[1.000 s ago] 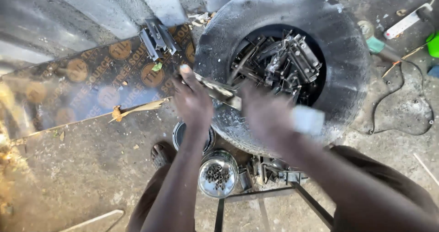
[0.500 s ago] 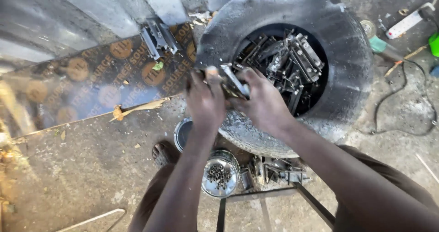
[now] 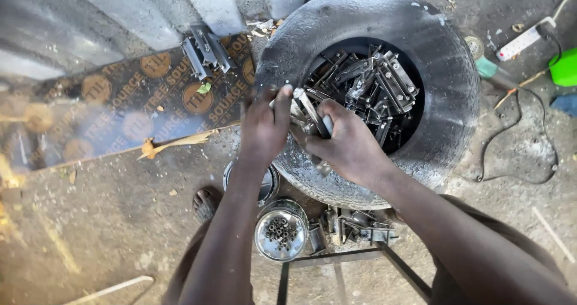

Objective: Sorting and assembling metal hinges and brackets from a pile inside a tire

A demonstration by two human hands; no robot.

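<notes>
Dusty concrete; hands (image 3: 264, 128) (image 3: 345, 143) grip metal bracket (image 3: 306, 109), rubber tyre (image 3: 445, 100).

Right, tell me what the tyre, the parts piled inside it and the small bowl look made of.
Tyre: black rubber, matte and dusty grey, with a rounded sidewall.
Parts: probably steel, dull grey with hard edges and faint glints.
Bowl: polished metal, likely stainless or aluminium, with a bright reflective rim.
</notes>
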